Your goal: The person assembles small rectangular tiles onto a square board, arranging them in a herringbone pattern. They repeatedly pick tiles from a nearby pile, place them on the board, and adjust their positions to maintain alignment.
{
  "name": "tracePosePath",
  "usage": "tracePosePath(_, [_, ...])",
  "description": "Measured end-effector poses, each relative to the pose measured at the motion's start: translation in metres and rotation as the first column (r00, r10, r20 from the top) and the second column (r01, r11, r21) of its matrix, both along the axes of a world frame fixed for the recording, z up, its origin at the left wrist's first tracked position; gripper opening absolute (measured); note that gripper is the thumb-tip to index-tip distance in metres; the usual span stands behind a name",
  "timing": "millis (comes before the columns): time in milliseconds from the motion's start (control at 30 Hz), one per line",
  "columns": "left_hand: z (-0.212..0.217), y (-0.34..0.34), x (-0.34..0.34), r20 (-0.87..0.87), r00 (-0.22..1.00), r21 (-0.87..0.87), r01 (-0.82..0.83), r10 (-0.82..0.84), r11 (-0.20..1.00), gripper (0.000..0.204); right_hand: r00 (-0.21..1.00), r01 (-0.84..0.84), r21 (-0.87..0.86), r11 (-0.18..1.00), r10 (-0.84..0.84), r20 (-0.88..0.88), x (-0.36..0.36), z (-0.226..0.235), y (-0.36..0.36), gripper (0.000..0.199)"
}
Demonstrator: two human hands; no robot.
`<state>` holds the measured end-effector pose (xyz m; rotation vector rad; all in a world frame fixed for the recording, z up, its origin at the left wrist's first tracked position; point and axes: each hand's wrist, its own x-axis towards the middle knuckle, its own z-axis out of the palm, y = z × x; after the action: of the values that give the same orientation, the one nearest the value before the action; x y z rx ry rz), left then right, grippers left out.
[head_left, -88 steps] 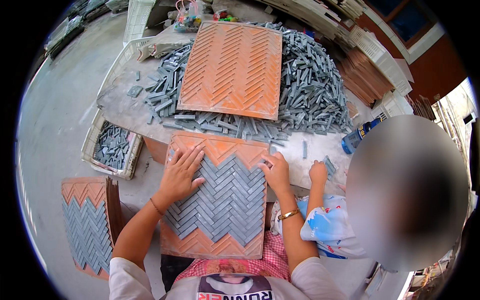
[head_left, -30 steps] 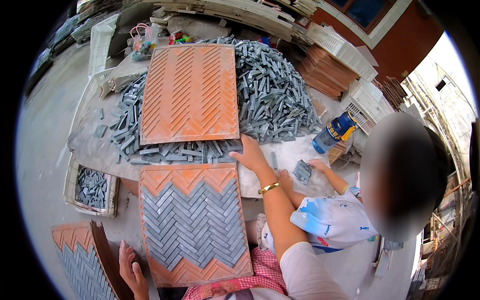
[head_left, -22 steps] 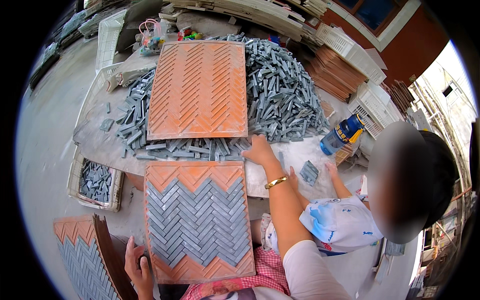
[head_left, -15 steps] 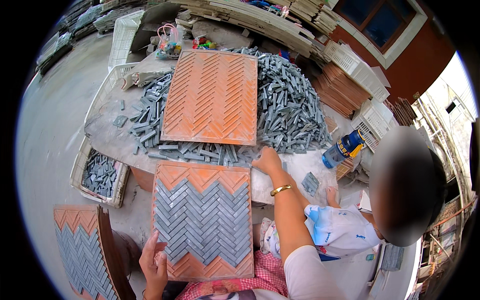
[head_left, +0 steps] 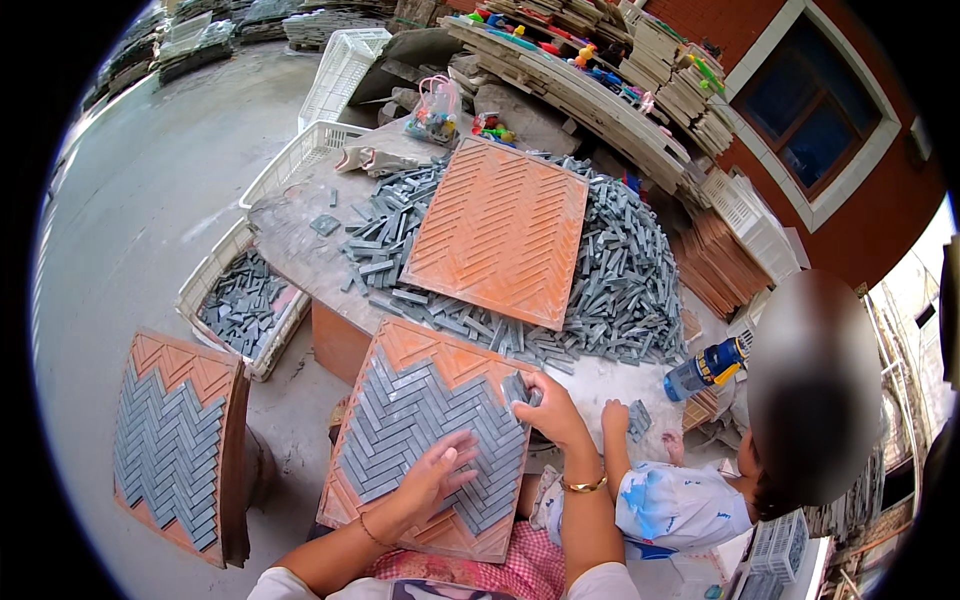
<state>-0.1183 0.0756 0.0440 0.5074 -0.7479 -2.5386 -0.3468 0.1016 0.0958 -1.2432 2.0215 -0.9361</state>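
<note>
An orange grooved mould tray point(head_left: 415, 352) rests tilted on my lap, most of it filled with grey tile strips in a herringbone pattern. My left hand point(head_left: 438, 478) lies flat on the laid strips near the tray's lower right. My right hand point(head_left: 545, 406) is at the tray's right edge, fingers closed on a few grey tile strips point(head_left: 517, 388). A big heap of loose grey strips point(head_left: 620, 270) covers the table point(head_left: 290, 225) behind, with an empty orange tray point(head_left: 500, 230) lying on it.
A small child point(head_left: 680, 495) sits at my right, one hand on strips on the table. A blue and yellow bottle point(head_left: 705, 368) lies near. A white crate point(head_left: 245, 305) of strips stands left of the table. A filled tray point(head_left: 175, 445) leans at lower left.
My right hand came back from the strip heap to the tray's right edge with strips in it. My left hand moved from the tray's lower left edge up onto the laid strips.
</note>
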Motion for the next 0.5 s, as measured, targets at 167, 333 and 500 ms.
tracePosePath(167, [-0.007, 0.007, 0.012, -0.195, 0.980, 0.279, 0.015, 0.041, 0.960, 0.045, 0.881, -0.169, 0.066, 0.983, 0.121, 0.457, 0.108, -0.001, 0.034, 0.040])
tracePosePath(333, [-0.010, 0.021, 0.049, -0.150, 0.989, 0.465, 0.067, 0.004, 0.883, 0.038, 0.832, -0.134, -0.040, 0.990, 0.134, 0.538, 0.139, -0.015, 0.062, 0.051])
tracePosePath(500, [-0.009, 0.031, 0.067, 0.011, 0.999, 0.510, -0.031, 0.030, 0.860, 0.027, 0.796, 0.092, -0.067, 0.993, -0.033, 0.604, 0.158, -0.020, 0.084, 0.050])
